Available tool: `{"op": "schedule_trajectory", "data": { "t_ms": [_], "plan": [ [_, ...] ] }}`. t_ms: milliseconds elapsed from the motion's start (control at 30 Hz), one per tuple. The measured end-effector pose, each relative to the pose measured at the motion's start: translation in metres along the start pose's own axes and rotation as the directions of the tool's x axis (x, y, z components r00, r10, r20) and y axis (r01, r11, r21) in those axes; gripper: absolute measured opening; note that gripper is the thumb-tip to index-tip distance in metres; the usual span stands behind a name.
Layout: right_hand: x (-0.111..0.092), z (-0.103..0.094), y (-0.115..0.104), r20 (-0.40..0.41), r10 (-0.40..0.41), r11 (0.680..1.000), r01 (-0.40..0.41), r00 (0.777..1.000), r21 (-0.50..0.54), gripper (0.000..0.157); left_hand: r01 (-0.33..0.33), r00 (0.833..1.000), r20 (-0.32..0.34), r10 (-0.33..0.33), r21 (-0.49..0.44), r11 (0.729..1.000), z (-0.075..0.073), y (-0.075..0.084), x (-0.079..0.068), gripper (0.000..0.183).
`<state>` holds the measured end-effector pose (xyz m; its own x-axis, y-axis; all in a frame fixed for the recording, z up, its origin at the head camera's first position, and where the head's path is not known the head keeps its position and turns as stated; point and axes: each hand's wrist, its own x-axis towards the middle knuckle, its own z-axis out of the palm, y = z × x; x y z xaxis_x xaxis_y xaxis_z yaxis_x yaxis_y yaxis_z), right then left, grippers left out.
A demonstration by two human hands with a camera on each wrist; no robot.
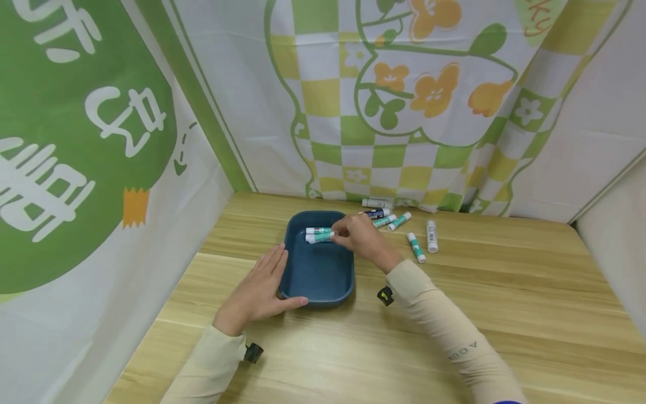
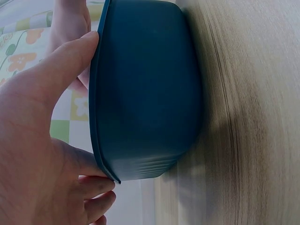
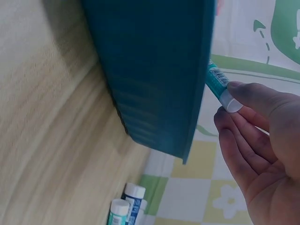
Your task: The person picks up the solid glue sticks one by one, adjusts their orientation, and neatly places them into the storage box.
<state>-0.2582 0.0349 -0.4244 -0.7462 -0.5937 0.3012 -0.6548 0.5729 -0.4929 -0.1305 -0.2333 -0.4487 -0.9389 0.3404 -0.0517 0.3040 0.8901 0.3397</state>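
A dark blue rectangular tub [image 1: 318, 275] stands on the wooden table. My left hand [image 1: 257, 294] rests along its left side, fingers extended at the rim and thumb across the near corner. In the left wrist view, the thumb and fingertips touch the tub's rim [image 2: 93, 112]. Over the tub's far right part, my right hand [image 1: 360, 238] pinches a green-and-white glue stick [image 3: 217, 80] by its white end, between thumb and fingers. Another glue stick [image 1: 314, 230] lies in the tub right beside the held one, partly hidden.
Right of the tub, several glue sticks lie on the table [image 1: 479, 292]: a green one [image 1: 416, 248], a white one [image 1: 432, 236], another green one [image 1: 400, 221] and a dark blue one [image 1: 378, 214]. A white stick [image 1: 377, 203] lies against the patterned curtain [image 1: 323, 134] at the back.
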Motion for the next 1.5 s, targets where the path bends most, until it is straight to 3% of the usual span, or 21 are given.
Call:
{"op": "schedule_trajectory", "data": {
  "t_ms": [567,833,1200,1500],
  "plan": [
    [0.012,0.026,0.005,0.045,0.043,0.995,-0.039,0.998,-0.089,0.014,-0.004,1.0,-0.002,0.004,0.004,1.0,0.001,0.0,0.0,0.12],
    [0.014,0.029,0.007,0.063,0.048,0.986,-0.037,0.997,-0.165,0.014,0.001,1.0,0.006,-0.001,0.012,1.0,0.0,0.0,0.0,0.121],
    [0.024,0.031,0.004,0.2,0.106,0.908,-0.013,0.974,-0.418,0.01,0.014,1.0,0.021,-0.014,0.007,1.0,0.001,0.001,0.001,0.122],
    [0.029,0.037,0.003,0.226,0.115,0.867,0.014,0.967,-0.498,0.005,0.011,1.0,0.018,-0.011,0.006,1.0,0.002,0.0,0.001,0.123]
  ]
}}
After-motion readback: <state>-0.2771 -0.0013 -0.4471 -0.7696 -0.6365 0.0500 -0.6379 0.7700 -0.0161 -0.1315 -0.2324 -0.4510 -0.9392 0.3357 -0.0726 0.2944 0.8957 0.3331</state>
